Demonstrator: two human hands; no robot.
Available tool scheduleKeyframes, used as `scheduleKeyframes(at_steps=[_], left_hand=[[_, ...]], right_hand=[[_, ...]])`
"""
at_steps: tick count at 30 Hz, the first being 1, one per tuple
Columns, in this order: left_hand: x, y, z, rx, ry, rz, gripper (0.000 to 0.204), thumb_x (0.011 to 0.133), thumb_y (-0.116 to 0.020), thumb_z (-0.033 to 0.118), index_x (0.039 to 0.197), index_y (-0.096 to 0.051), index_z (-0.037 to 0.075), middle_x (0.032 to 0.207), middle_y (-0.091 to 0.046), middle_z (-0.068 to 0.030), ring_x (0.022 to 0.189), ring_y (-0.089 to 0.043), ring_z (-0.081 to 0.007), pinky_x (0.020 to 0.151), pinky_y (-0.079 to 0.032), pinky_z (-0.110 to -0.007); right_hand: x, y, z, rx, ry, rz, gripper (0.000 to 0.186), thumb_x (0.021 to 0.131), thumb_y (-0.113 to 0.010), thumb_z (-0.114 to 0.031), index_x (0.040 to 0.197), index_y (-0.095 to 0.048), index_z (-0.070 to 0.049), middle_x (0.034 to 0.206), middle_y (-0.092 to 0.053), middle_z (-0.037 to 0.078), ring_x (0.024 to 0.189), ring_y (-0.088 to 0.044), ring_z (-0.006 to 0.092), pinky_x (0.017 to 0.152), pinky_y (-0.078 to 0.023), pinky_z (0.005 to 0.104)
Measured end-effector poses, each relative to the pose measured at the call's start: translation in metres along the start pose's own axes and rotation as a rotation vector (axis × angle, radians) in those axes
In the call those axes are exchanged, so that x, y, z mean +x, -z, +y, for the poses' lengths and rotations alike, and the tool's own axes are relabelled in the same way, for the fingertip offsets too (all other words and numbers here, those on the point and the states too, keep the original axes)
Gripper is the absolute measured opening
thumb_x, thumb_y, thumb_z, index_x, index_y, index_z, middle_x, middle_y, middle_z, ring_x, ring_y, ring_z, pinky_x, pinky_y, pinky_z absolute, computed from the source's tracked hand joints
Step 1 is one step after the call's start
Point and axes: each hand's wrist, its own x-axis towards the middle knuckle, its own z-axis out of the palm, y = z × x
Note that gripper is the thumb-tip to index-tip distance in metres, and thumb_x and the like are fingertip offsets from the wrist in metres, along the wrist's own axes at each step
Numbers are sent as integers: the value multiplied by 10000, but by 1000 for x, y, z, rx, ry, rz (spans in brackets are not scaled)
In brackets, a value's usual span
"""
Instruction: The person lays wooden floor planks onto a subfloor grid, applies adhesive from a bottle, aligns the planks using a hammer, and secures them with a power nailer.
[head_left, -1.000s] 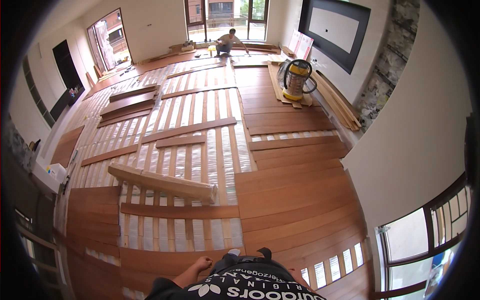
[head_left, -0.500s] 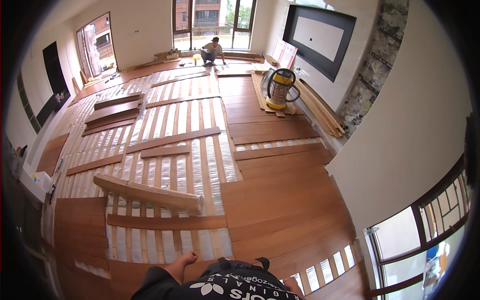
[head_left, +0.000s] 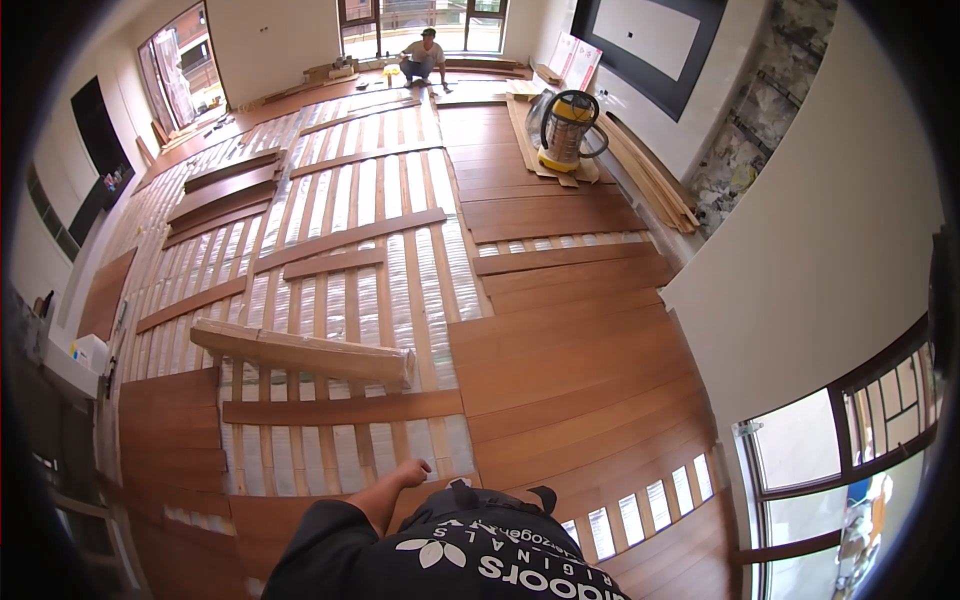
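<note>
My left hand [head_left: 410, 473] is held out ahead of my body, low in the picture, with its fingers curled closed. Whatever they hold, if anything, is hidden. Below it in the picture are wooden battens [head_left: 340, 450] over silvery sheeting. A loose brown floorboard [head_left: 340, 408] lies across those battens just beyond the hand, and a long cardboard carton [head_left: 305, 355] rests past that. My right hand is out of sight behind my dark shirt. Laid brown flooring [head_left: 580, 380] stretches ahead on the right.
A yellow-and-black shop vacuum [head_left: 568, 135] stands on cardboard at the right. Long wooden strips [head_left: 645, 170] lie along the wall beside it. Stacked boards [head_left: 225, 195] rest on the battens at left. A person [head_left: 424, 60] squats by the far window.
My view has tipped downward and moved slightly forward. My left hand has swung forward and a little right, its fingers still curled. The right forearm has gone out of sight.
</note>
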Motion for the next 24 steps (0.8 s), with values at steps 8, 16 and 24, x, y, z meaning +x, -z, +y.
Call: scheduleKeyframes(at_steps=[8, 16, 24], left_hand=[[-6, -3, -42, -38, 105, -20, 337, 798, -666, 103, 1118, -764, 58, 1107, -737, -220, 1051, -696, -353, 911, -552, -393], [-32, -11, -46, 16, 95, 45, 329, 835, -643, 139, 1132, -759, 58, 1137, -730, -221, 1072, -691, -354, 929, -546, -396], [-40, -33, -52, -64, 164, 58, 317, 842, -649, 140, 1127, -763, 60, 1126, -736, -210, 1075, -693, -352, 926, -546, -394]], right_hand=[[11, -1, -15, 68, 25, 20, 430, 865, -678, -331, 1095, -718, 30, 1108, -723, 260, 1022, -706, 395, 882, -541, 454], [29, 4, -18, 27, 63, 6, 432, 854, -679, -331, 1082, -730, 32, 1090, -730, 256, 1028, -709, 386, 899, -545, 441], [48, 10, -16, -1, 107, 2, 435, 842, -681, -332, 1069, -741, 34, 1072, -736, 252, 1033, -712, 377, 915, -549, 428]])
